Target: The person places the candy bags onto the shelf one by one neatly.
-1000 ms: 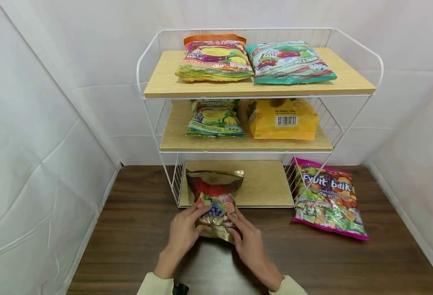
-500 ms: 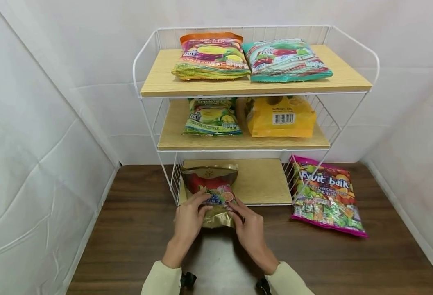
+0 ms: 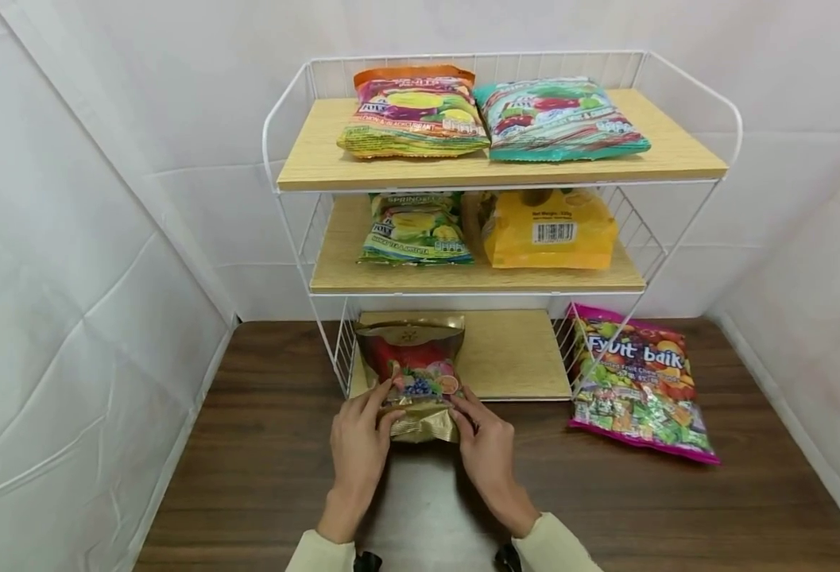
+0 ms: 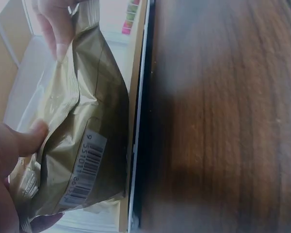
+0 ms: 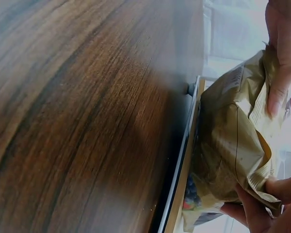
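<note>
A gold and red foil snack bag point(image 3: 420, 357) with a fruit picture lies on the bottom shelf point(image 3: 512, 357), its near end at the front edge. My left hand point(image 3: 358, 445) grips its near left corner, thumb on the end, fingers along the side. At the near right corner, my right hand point(image 3: 487, 453) pinches the foil between thumb and fingers. The left wrist view shows a barcode on the bag's gold end point(image 4: 82, 165) and the left thumb point(image 4: 31, 138) pressing the crimped seam. The right wrist view shows the right fingers point(image 5: 254, 208) pinching the seam.
The white wire rack holds an orange bag point(image 3: 416, 115) and a teal bag point(image 3: 563, 123) on top. A green bag point(image 3: 416, 230) and a yellow bag point(image 3: 551, 230) share the middle shelf. A pink-edged candy bag point(image 3: 641, 389) lies on the dark wooden table point(image 3: 262, 477), right of the rack.
Both hands have pushed the gold bag farther back onto the bottom shelf and shifted left a little with it. The grip at both near corners stays. The other bags have not moved.
</note>
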`<control>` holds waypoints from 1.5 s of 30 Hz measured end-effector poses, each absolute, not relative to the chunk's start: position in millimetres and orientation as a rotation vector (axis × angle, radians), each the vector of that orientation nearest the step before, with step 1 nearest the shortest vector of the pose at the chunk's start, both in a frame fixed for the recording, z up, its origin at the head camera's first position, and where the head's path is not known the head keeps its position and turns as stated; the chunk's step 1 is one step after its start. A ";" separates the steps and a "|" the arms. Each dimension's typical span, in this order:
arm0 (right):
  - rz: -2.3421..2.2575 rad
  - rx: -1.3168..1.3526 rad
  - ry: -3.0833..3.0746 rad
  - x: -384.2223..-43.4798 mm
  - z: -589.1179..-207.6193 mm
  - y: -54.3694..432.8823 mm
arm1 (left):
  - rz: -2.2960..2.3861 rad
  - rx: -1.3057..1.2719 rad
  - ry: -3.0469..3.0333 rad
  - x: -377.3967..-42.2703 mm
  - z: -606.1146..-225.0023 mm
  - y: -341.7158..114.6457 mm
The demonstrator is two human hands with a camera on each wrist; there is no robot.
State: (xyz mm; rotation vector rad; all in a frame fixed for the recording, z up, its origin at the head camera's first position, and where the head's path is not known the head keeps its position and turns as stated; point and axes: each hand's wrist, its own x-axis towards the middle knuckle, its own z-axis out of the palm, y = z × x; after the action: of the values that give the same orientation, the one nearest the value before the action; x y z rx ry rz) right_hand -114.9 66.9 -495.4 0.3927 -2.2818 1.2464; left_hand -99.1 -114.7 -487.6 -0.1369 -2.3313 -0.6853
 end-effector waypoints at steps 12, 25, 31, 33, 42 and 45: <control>1.202 0.382 -2.324 -119.0 -491.9 68.0 | -0.650 -0.152 -2.332 -112.9 -483.4 -113.8; 1.199 0.342 -2.332 -124.7 -492.1 69.0 | -0.623 -0.210 -2.307 -123.9 -478.8 -112.2; 1.200 0.341 -2.367 -131.9 -493.4 66.7 | -0.661 -0.163 -2.290 -126.6 -481.7 -112.7; 1.187 0.353 -2.374 -133.5 -494.2 65.2 | -0.664 -0.151 -2.288 -126.7 -483.7 -114.2; 1.151 0.492 -2.445 -142.7 -500.5 59.6 | -0.659 -0.069 -2.346 -126.3 -495.8 -122.7; 1.146 0.539 -2.452 -145.6 -504.9 59.0 | -0.662 -0.032 -2.389 -123.3 -501.0 -123.6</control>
State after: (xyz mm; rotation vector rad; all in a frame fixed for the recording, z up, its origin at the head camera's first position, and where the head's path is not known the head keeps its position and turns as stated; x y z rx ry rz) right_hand -145.6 59.0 -504.9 0.5392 -2.4516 1.1459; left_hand -123.3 -123.6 -501.0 -0.0320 -2.3889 -0.6619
